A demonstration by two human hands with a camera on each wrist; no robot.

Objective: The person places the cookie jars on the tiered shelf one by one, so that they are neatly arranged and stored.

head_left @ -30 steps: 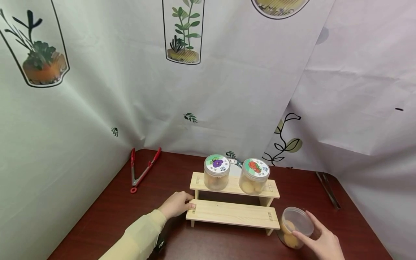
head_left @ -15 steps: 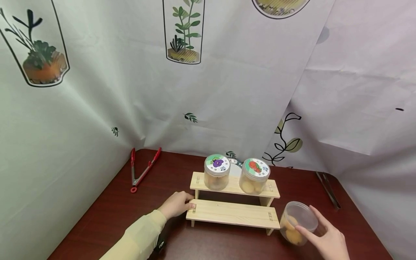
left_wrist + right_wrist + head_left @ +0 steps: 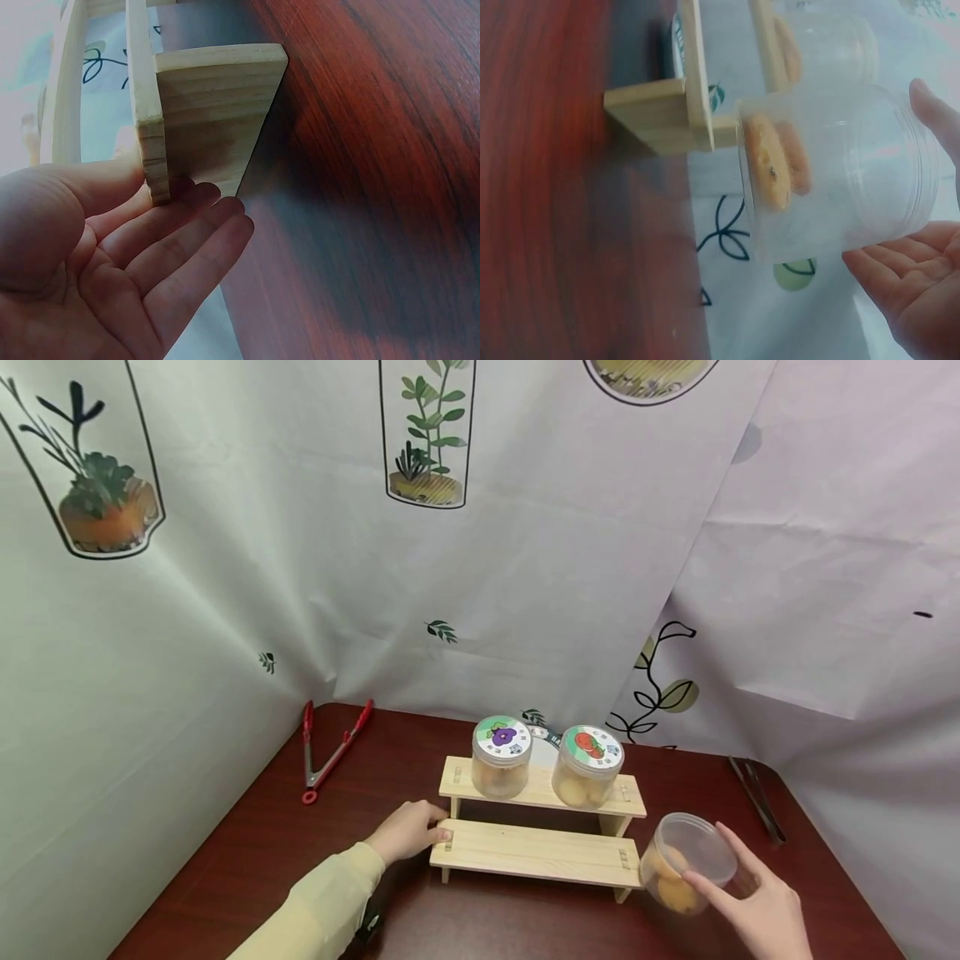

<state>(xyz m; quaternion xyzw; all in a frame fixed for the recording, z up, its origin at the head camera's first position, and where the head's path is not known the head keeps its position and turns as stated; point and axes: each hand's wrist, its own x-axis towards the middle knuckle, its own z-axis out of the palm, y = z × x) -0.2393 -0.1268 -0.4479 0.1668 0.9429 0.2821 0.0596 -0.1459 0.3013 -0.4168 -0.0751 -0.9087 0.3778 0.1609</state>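
My left hand [image 3: 407, 833] pinches the left end of the lower step of a two-tier wooden shelf [image 3: 536, 852], thumb on top and fingers underneath. In the left wrist view the thumb meets the board's end while the fingers lie by the side support [image 3: 214, 105]. Between thumb and fingers, my right hand [image 3: 768, 906] grips a clear plastic jar [image 3: 708, 852] near its rim. Cookies [image 3: 769, 161] lie at the bottom of this lidless jar. It is raised off the table, slightly tilted, just right of the shelf's lower step.
Two lidded jars stand on the upper step, one with a purple picture [image 3: 502, 737], one with a red picture [image 3: 592, 747]. A round white item [image 3: 543, 743] shows behind them. Red-handled tongs [image 3: 324, 768] lie back left, metal tongs [image 3: 757, 797] at right. Printed cloth [image 3: 525, 568] hangs behind.
My right hand has lifted the jar from the table and brought its rim up and slightly right in view. The left hand keeps its hold on the shelf, which has not moved.
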